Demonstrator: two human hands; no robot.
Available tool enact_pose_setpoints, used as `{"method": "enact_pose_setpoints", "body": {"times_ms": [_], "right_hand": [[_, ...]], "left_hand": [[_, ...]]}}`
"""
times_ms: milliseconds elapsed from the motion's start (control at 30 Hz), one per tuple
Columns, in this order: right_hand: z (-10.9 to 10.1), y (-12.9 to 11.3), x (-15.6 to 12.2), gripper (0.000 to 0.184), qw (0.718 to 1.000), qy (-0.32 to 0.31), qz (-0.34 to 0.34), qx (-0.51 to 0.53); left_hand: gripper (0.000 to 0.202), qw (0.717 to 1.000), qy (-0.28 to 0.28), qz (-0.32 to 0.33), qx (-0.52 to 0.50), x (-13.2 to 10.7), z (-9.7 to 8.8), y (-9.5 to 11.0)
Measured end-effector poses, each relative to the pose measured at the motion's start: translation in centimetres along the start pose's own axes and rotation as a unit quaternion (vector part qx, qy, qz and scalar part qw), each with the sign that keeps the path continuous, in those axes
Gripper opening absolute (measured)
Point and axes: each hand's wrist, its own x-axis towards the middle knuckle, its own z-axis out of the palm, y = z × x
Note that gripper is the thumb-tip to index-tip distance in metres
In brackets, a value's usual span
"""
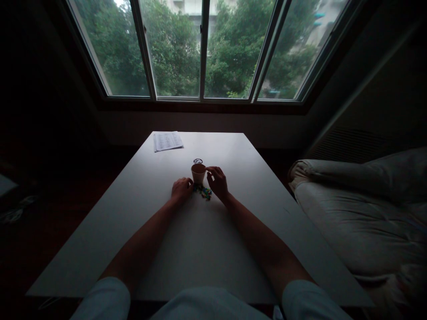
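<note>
The room is dim, lit only by the wide window [203,49] across the top of the frame, with green trees beyond the glass. A white table [200,249] runs from the bottom of the frame up toward the window, and the person sits at its near end with both bare forearms stretched out over it.

A small paper cup [198,173] stands upright at the centre of the frame. Just below it on the table lies a little heap of colourful small pieces [204,192], blue, green and yellow, too small to name more closely.

The left hand [182,189] rests knuckles-up on the table, just left of the cup's base and beside the heap. Its fingers are curled under, and in this light I cannot tell whether its grip holds anything.

The right hand [217,182] sits on the cup's right side, its fingertips [208,169] drawn together at the rim. I cannot tell whether this grip pinches a piece, the rim itself, or nothing.

Right behind the cup is a small dark round object [198,161]. A printed sheet of paper [167,141] lies at the table's far left corner. Pale rumpled bedding [360,213] fills the right of the frame.
</note>
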Motion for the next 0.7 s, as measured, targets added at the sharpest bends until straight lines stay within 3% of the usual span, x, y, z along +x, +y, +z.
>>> {"method": "enact_pose_setpoints", "body": {"times_ms": [400,600,700], "right_hand": [[0.3,0.1,0.1,0.04,0.998,-0.012,-0.057,0.005],[-0.1,2.9,0.0,0.034,0.999,0.018,0.023,-0.013],[-0.3,5.3,-0.1,0.024,0.994,-0.063,0.086,-0.011]], "left_hand": [[0.021,1.0,0.016,0.016,0.002,0.0,0.3,-0.1],[0.02,1.0,0.004,0.006,0.0,0.0,0.1,-0.2],[0.019,1.0,-0.007,0.01,-0.015,0.2,-0.2,-0.6]]}}
